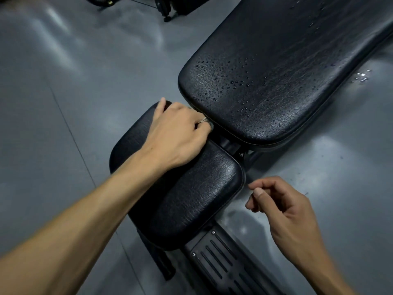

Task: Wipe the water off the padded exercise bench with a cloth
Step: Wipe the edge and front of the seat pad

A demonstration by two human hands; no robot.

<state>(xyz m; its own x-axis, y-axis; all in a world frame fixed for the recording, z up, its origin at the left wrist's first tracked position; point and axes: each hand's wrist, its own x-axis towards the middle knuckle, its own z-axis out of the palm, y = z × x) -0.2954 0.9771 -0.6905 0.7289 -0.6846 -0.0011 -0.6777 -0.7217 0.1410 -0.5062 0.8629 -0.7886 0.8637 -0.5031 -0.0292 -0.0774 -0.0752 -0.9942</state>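
The black padded bench fills the middle of the view. Its long back pad (276, 81) runs to the upper right and carries many water droplets on its near end. The smaller seat pad (191, 199) lies closer to me and looks mostly dry. My left hand (176, 135) rests in a fist on the far end of the seat pad, by the gap between the pads. A small bit of pale cloth (209, 124) shows at its fingers; the remainder is hidden under the hand. My right hand (282, 211) hovers loosely curled and empty, just off the seat pad's right edge.
Grey glossy floor surrounds the bench, with a small puddle (362, 76) to the right of the back pad. The bench's ribbed black metal base (223, 262) extends toward me at the bottom. Black equipment legs (168, 9) stand at the top.
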